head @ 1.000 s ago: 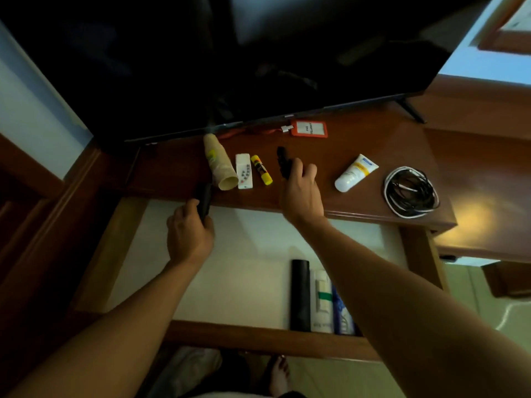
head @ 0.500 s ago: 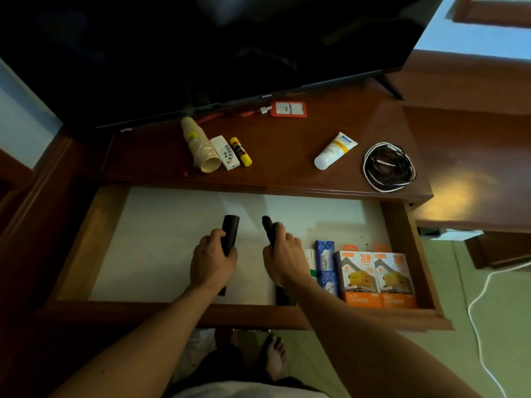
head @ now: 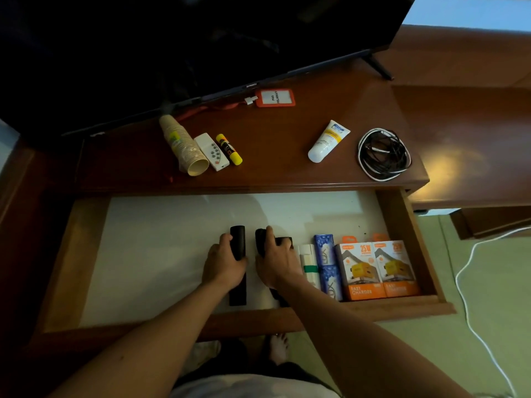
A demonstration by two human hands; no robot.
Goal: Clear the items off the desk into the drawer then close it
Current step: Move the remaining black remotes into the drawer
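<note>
The drawer (head: 413, 254) is pulled open below the desk top (head: 273, 156). My left hand (head: 224, 265) grips a long black remote (head: 238, 241) that lies low on the white drawer floor. My right hand (head: 275, 262) grips a second black remote (head: 261, 238) just to its right, beside another black item (head: 284, 242). On the desk lie a stack of paper cups (head: 184, 146), a white remote (head: 212, 151), a yellow glue stick (head: 229, 149), an orange badge holder (head: 275, 97), a white cream tube (head: 327, 140) and a coiled cable (head: 383, 153).
Inside the drawer at the right stand two orange charger boxes (head: 376, 271), a blue pack (head: 324, 249) and a white box (head: 309, 259). A dark TV (head: 201, 44) stands at the back of the desk. A white cord (head: 471, 282) runs across the floor on the right.
Both hands came down from the desk edge into the open drawer, each carrying a black remote. The remotes now sit low on the drawer floor.
</note>
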